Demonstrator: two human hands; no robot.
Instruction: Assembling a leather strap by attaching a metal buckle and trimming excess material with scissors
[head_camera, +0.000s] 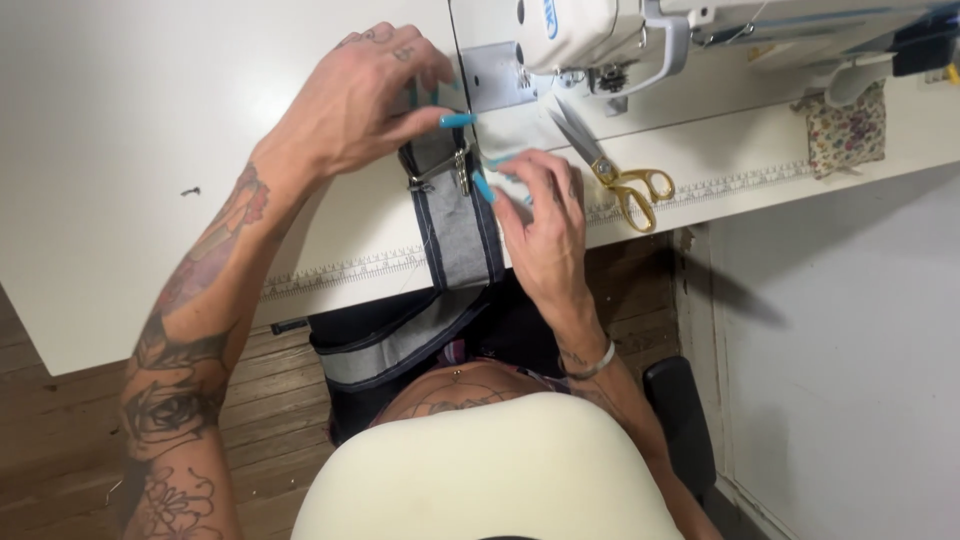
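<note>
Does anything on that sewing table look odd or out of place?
Nothing much. The scissors lie open by the machine. Both hands rest on a grey strap that trails off the table edge.

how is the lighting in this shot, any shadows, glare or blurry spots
Head view: even, soft light on the white sewing table, no hard glare; the gold-handled scissors throw a faint shadow, and a darker one falls on the pale wall at lower right; the left hand and right hand on the grey denim strap with a metal clip look slightly soft; the white sewing machine is cropped at top.
</note>
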